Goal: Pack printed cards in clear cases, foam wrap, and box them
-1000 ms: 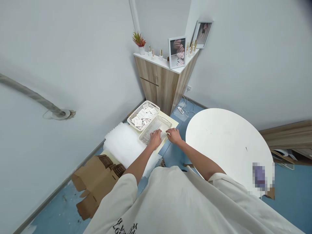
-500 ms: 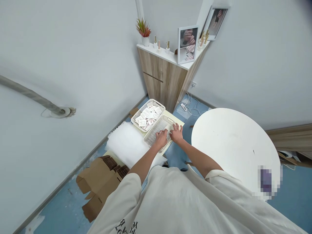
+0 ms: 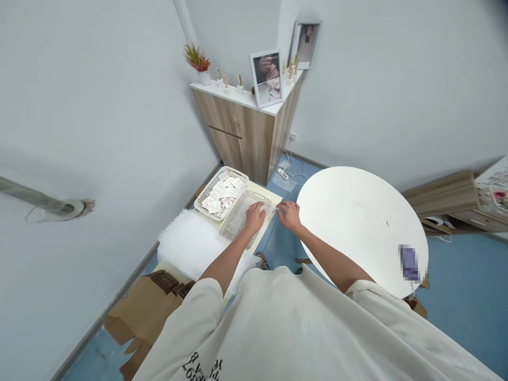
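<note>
My left hand [image 3: 254, 216] is over a pale plastic basket [image 3: 225, 231] that holds clear, see-through items. Its fingers curl downward, and what they grip, if anything, is hidden. Just past the basket's right side, my right hand [image 3: 289, 215] pinches a small clear plastic piece [image 3: 275, 208] between thumb and fingers. The piece is too small to name more closely. Alongside stands a second white basket [image 3: 197, 204], filled with small printed white cards or packets [image 3: 222, 193].
White foam sheets [image 3: 190, 241] lie left of the baskets, with flattened brown cardboard [image 3: 138, 312] beyond. A round white table [image 3: 357, 222] stands on the right, a blurred purple object [image 3: 409, 262] on it. Behind is a wooden corner cabinet [image 3: 254, 132] bearing frames and bottles. Cables [image 3: 291, 166] lie on the floor.
My right hand has moved out of the basket to its right side, with a small clear piece in its fingers. My left hand remains over the basket. The view has turned right.
</note>
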Demonstrator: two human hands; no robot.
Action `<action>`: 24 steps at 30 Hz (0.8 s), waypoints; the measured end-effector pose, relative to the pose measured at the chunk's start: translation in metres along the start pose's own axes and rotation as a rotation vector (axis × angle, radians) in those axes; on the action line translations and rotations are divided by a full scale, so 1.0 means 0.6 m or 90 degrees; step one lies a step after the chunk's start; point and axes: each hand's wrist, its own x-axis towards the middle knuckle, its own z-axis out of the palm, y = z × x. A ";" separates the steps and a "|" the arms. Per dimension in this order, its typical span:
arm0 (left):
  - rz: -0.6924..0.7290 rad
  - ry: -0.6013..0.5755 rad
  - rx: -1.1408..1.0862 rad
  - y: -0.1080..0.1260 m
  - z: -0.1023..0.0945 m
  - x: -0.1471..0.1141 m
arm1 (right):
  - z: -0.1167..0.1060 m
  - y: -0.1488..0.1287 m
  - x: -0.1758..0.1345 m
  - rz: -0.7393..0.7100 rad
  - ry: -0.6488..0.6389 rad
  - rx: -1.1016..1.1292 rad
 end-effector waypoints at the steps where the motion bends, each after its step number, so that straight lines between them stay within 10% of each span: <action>1: 0.023 -0.015 -0.010 0.014 0.012 0.005 | -0.013 0.018 -0.012 0.013 0.010 0.007; 15: 0.234 -0.236 0.042 0.309 0.299 -0.044 | -0.201 0.335 -0.260 0.082 0.040 0.082; 24: 0.179 -0.303 0.053 0.404 0.507 -0.120 | -0.201 0.526 -0.396 0.185 0.004 0.130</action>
